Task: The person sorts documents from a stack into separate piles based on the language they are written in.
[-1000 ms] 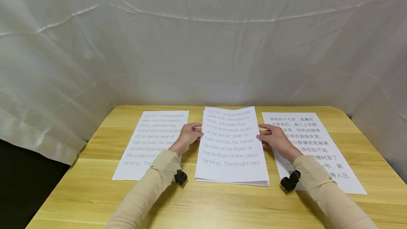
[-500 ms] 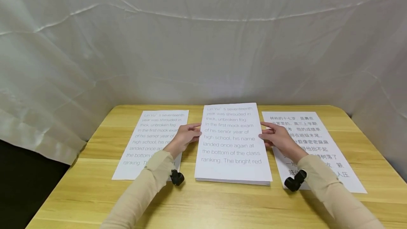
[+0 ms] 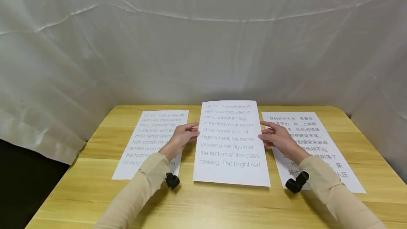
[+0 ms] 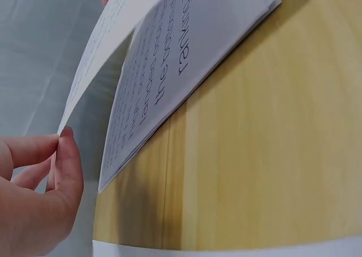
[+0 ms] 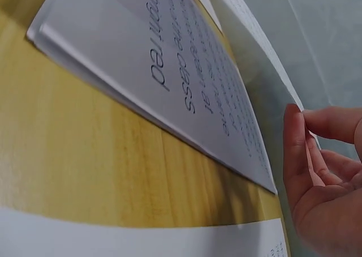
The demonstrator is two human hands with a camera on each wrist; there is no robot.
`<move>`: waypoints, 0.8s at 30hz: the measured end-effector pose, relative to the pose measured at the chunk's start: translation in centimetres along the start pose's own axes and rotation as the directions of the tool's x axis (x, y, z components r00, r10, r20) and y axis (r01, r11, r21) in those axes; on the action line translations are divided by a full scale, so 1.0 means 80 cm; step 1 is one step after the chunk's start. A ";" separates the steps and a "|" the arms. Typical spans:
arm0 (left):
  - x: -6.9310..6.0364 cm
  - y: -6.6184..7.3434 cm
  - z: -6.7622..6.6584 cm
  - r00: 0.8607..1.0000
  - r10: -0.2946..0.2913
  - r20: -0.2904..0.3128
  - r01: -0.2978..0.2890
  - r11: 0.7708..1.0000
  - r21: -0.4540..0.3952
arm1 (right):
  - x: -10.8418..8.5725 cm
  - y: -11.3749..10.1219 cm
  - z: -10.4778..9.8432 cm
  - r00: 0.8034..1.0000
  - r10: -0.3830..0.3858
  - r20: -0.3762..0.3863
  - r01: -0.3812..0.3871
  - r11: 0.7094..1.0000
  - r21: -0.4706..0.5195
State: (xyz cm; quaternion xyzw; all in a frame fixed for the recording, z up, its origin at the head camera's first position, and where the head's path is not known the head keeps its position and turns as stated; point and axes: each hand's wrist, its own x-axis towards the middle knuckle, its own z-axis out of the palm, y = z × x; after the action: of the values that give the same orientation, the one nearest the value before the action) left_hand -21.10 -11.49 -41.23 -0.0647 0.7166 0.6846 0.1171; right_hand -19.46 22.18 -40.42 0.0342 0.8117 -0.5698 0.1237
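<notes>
A white sheet of paper (image 3: 229, 140) with large English print is held above the middle of the table. My left hand (image 3: 179, 139) pinches its left edge between thumb and fingers, and my right hand (image 3: 279, 141) pinches the right edge likewise. Both wrist views show the sheet bowed and raised over a stack of printed paper (image 4: 164, 59), which lies flat on the wood with text on its top page. From the head the held sheet hides that stack.
On the left of the wooden table (image 3: 210, 207) lies another English printed sheet (image 3: 159, 126). A sheet with Chinese print (image 3: 321, 140) lies on the right, partly under my right forearm. A pale cloth curtain (image 3: 203, 63) hangs behind the table.
The top sheet has come up off the stack, held at both sides. Its lower part has straightened, and the stack's edge beneath it no longer shows in the head view. My hands have shifted slightly.
</notes>
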 end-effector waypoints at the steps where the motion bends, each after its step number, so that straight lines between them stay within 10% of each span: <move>1: -0.001 0.001 -0.001 1.000 0.001 0.001 -0.001 1.000 0.001 | -0.001 -0.001 0.000 1.000 -0.002 0.000 0.002 1.000 0.002; 24: -0.010 0.003 -0.074 0.997 -0.077 -0.015 0.078 0.993 0.088 | 0.009 -0.025 0.073 0.999 -0.046 -0.015 0.046 0.998 0.042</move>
State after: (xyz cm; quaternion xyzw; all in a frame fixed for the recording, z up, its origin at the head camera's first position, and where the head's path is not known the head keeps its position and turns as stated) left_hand -20.85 -17.42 -40.59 -0.0910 0.7438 0.6467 0.1422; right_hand -19.63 15.96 -40.60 0.0221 0.8010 -0.5891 0.1042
